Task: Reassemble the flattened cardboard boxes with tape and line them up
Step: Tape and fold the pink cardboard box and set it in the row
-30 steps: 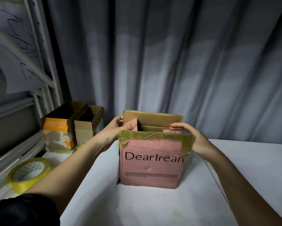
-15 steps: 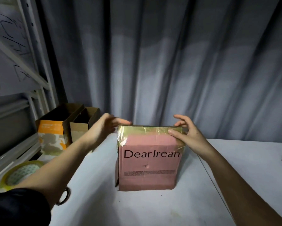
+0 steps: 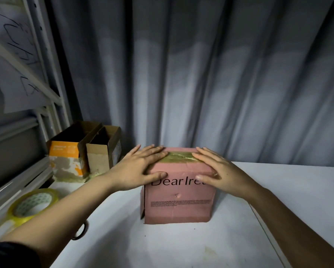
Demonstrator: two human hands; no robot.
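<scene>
Both hands lie flat, fingers straight, on top of the pink cardboard box (image 3: pixel 178 198) printed "DearIre…": the left hand (image 3: pixel 141 167) and right hand (image 3: pixel 213 169) press either side of its yellowish tape strip (image 3: pixel 178 159). Beyond the left hand stand two open boxes (image 3: pixel 85 149); near that forearm lies a yellow tape roll (image 3: pixel 33 205).

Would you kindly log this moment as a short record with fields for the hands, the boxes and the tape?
left hand: flat on the pink box's top, thumb on its front
right hand: flat on the same top, thumb on front
pink box: closed, on white table, tape strip across top
other boxes: orange box and brown box, open, side by side, back left
tape roll: yellow, lying left
</scene>
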